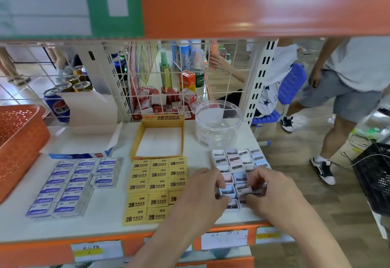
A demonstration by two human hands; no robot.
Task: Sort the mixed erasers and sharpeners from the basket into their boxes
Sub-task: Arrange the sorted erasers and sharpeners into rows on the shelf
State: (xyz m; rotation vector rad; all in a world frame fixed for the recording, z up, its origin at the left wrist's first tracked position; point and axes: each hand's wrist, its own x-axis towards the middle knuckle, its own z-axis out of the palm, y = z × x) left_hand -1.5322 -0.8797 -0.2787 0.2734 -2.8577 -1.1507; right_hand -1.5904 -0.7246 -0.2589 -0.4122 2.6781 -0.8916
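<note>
Small pastel sharpeners (238,162) lie in rows at the right of the white shelf (105,225). My left hand (202,189) and my right hand (268,187) both curl their fingers round sharpeners in the near rows. Yellow 2B erasers (157,185) lie in a grid in the middle, in front of their open yellow box (158,139). Blue-and-white erasers (73,183) lie in rows at the left, before an open white box (84,143). A clear plastic jar (218,124) stands behind the sharpeners. The orange basket (19,141) sits at far left.
A wire grid (147,82) backs the shelf, with cans, bottles and red boxes behind it. An orange panel (253,2) hangs overhead. People stand and sit to the right, near a blue chair (289,86) and a black crate (375,177).
</note>
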